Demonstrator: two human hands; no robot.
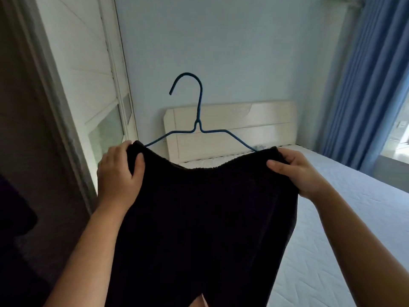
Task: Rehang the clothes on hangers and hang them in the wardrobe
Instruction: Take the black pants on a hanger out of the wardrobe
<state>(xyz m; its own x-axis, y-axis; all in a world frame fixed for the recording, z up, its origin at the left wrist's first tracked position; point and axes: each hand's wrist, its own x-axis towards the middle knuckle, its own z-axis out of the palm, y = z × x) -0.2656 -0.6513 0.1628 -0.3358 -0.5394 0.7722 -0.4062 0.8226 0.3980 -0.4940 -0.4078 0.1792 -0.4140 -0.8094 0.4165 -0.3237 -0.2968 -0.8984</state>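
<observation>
A black garment (203, 218) hangs in front of me, its elastic top edge stretched between both hands. My left hand (119, 173) grips the left corner of that edge and my right hand (301, 171) pinches the right corner. A blue wire hanger (199, 120) stands upright behind the garment, its hook at the top curving left. Both hanger arms run down into the garment's corners, where the cloth and my fingers hide their ends.
A white wardrobe door (88, 74) with glass panels stands at the left, beside a dark opening (26, 151). A bed with a pale quilted mattress (345, 229) and a cream headboard (243, 129) lies ahead right. Blue curtains (371, 85) hang at the right.
</observation>
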